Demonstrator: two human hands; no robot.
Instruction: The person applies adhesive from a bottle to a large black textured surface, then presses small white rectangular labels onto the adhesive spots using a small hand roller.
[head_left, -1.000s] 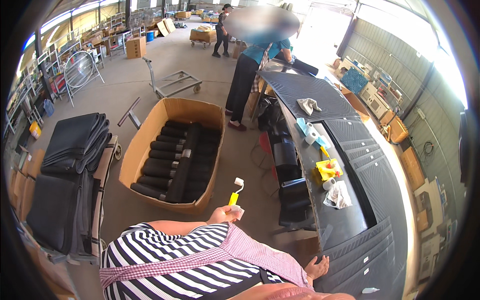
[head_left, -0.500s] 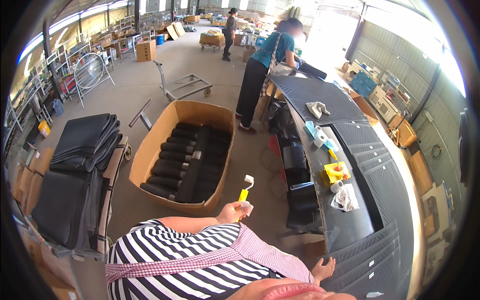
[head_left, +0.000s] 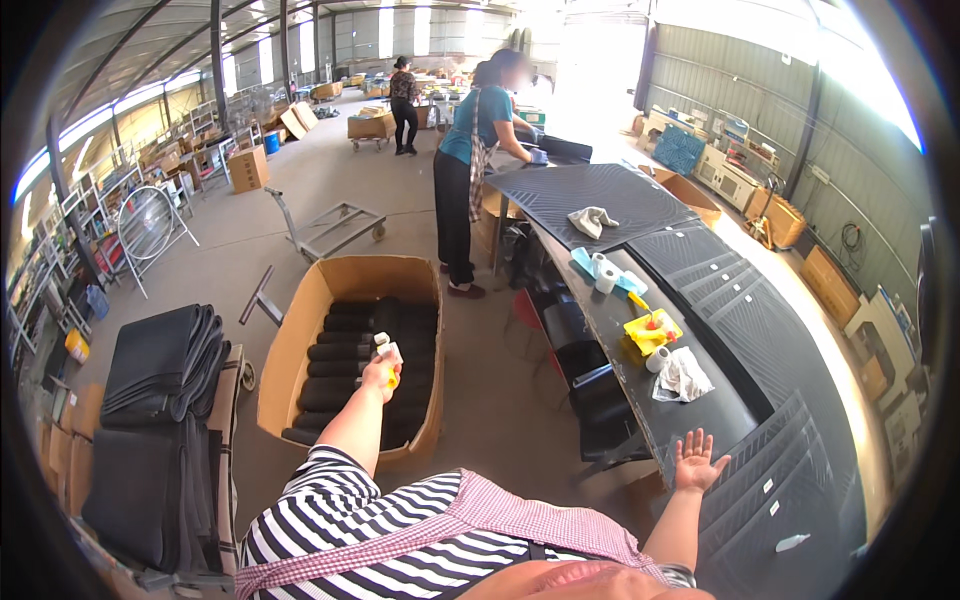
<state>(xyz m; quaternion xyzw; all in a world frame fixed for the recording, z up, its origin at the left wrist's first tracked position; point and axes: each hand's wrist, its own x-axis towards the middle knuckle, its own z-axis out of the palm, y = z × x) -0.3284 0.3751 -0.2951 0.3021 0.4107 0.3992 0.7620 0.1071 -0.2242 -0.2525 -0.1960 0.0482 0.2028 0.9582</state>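
My left hand (head_left: pixel 376 382) is closed round a small roller (head_left: pixel 382 341) with a white head and yellow handle, and something whitish shows at the fingers. That arm reaches forward over an open cardboard box (head_left: pixel 282 360), in which several black rolls (head_left: pixel 335 369) lie side by side, some hidden by the arm. My right hand (head_left: pixel 697 461) is raised over the work table's near edge, palm showing and fingers spread, holding nothing. Ribbed black mats (head_left: pixel 745 495) lie fanned out beside it. Farther up the table are a crumpled white cloth (head_left: pixel 683 376) and a yellow tray (head_left: pixel 640 336).
A stack of folded black sheets (head_left: pixel 160 355) stands on a pallet at left. Behind the box is a grey trolley (head_left: pixel 335 228). A co-worker in a teal shirt (head_left: pixel 457 135) leans over the table's far end; another person (head_left: pixel 404 100) stands farther back. A small white bottle (head_left: pixel 792 543) lies near right.
My left hand with the roller has moved left and forward over the box. My right hand has risen from the mats' edge, its fingers now spread. The whole view has shifted.
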